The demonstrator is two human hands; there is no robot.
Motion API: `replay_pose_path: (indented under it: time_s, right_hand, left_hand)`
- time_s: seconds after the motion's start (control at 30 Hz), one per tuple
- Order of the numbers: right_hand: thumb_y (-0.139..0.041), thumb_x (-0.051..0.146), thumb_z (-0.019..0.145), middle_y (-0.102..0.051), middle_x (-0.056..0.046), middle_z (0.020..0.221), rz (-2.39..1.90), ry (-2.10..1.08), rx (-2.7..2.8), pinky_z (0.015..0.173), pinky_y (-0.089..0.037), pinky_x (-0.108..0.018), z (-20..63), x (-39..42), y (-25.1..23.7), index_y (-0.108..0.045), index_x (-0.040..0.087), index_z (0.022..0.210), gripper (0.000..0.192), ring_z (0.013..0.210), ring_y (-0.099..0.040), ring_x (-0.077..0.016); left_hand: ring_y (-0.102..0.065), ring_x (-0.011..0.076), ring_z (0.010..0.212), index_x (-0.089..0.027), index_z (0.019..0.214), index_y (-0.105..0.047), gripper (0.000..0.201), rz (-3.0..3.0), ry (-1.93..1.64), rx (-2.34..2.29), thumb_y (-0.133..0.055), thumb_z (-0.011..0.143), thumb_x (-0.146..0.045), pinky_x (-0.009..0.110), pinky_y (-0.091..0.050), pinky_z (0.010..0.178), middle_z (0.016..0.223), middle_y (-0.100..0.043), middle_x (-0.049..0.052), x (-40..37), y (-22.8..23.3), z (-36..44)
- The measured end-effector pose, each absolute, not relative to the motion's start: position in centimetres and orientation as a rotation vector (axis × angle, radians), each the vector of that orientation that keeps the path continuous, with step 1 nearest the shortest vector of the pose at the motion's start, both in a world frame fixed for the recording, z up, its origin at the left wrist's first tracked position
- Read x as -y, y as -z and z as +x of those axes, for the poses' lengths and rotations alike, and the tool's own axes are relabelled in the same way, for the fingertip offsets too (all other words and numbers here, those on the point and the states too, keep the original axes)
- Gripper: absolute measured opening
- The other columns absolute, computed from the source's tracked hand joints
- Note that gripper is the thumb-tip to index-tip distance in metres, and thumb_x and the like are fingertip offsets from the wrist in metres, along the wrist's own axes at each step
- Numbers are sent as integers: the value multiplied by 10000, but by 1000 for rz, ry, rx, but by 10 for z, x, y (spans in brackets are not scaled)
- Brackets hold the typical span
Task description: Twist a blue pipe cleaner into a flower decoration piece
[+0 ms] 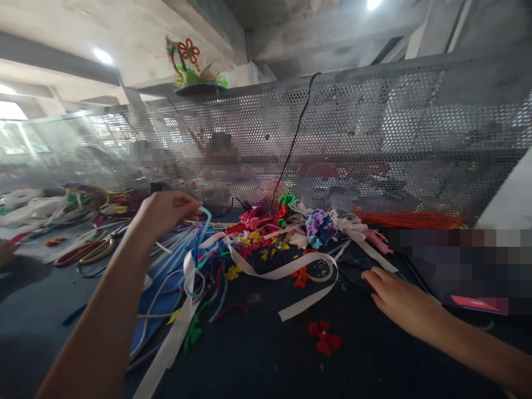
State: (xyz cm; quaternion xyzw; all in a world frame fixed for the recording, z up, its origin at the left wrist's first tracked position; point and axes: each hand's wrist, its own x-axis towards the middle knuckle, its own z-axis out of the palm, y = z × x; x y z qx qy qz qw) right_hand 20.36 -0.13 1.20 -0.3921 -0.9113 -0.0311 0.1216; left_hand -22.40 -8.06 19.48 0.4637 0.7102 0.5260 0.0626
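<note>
My left hand [166,213] is raised over a heap of craft strands, its fingers pinched on a light blue pipe cleaner [203,221] that curves down into the pile. My right hand [399,302] lies flat on the dark tabletop [270,360] with its fingers together, holding nothing. Between the hands runs a looping white ribbon [291,271]. A small red flower [325,336] sits on the table in front of my right hand, and a small orange flower [300,276] lies inside the ribbon loop.
A purple and blue pompom flower [319,227], pink and green pieces and orange pipe cleaners [411,219] lie along a perforated metal screen [374,127]. Yellow and red loops [89,252] lie at the left. A flower ornament [193,72] stands on top of the screen.
</note>
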Motion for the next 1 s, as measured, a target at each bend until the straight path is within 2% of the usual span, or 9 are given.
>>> replay_pose_path:
  time_s: [0.2, 0.27, 0.37, 0.47, 0.53, 0.6, 0.67, 0.77, 1.0]
  right_hand:
    - [-504, 190, 777, -584, -77, 873, -1231, -84, 2685, 655, -478, -334, 212, 31, 3, -521, 174, 871, 96, 774, -620, -222]
    - [-489, 150, 790, -581, -85, 866, -1259, -91, 2676, 672, -468, -342, 212, 41, 10, -522, 165, 850, 69, 797, -610, -229]
    - [-413, 77, 818, -576, -79, 824, -1316, -136, 2679, 660, -449, -322, 210, 47, 8, -512, 154, 803, 127, 762, -601, -206]
    - [-465, 112, 809, -579, -70, 820, -1331, -259, 2683, 659, -436, -292, 213, 37, -5, -511, 150, 800, 60, 748, -593, -187]
    - [-528, 162, 781, -580, -73, 845, -1296, -296, 2672, 681, -428, -289, 219, 25, -15, -517, 146, 839, 61, 770, -587, -188]
    - [-546, 162, 760, -581, -71, 862, -1271, -293, 2653, 681, -424, -285, 225, 17, -23, -519, 148, 855, 100, 781, -582, -187]
    - [-544, 150, 751, -583, -63, 861, -1285, -284, 2633, 662, -425, -284, 229, 15, -25, -523, 158, 842, 94, 777, -583, -188]
    - [-543, 167, 755, -589, -51, 845, -1311, -290, 2610, 646, -434, -288, 224, 25, -18, -530, 171, 812, 58, 761, -592, -189]
    - [-407, -35, 736, -599, -94, 828, -1182, 76, 2662, 674, -442, -300, 192, 46, 11, -550, 137, 831, 243, 788, -589, -204]
  left_hand:
    - [-575, 60, 519, -152, 745, -549, 81, 1503, -2088, -1600, -562, 818, -184, 177, -489, 533, 627, -620, -51, 83, -218, -179]
    - [-524, 20, 470, -160, 697, -524, 188, 1292, -2067, -1162, -477, 877, -180, 106, -458, 467, 589, -581, -55, 78, -211, -150]
    - [-503, 1, 426, -145, 636, -498, 342, 746, -1681, -633, -340, 937, -187, 41, -424, 409, 519, -522, -37, 63, -176, -95]
    - [-534, 6, 443, -122, 670, -517, 301, 437, -1275, -623, -376, 928, -187, 45, -459, 455, 536, -540, -23, 49, -116, -41]
    - [-562, 16, 472, -113, 695, -524, 222, 435, -1182, -653, -450, 897, -169, 57, -468, 474, 564, -566, -14, 44, -75, -15]
    - [-577, 35, 484, -118, 715, -532, 121, 481, -1108, -665, -581, 819, -157, 86, -476, 483, 592, -589, -10, 43, -43, -2]
    - [-584, 72, 477, -122, 679, -525, 181, 562, -1031, -666, -700, 710, -160, 129, -473, 459, 575, -594, 2, 45, -22, 0]
    - [-598, 124, 493, -110, 643, -528, 244, 680, -957, -658, -766, 621, -158, 189, -477, 461, 596, -620, 57, 49, -11, -7]
    - [-578, 68, 555, -127, 732, -590, 193, 704, -1136, -661, -756, 633, -131, 152, -481, 569, 634, -618, 10, 42, -12, -12]
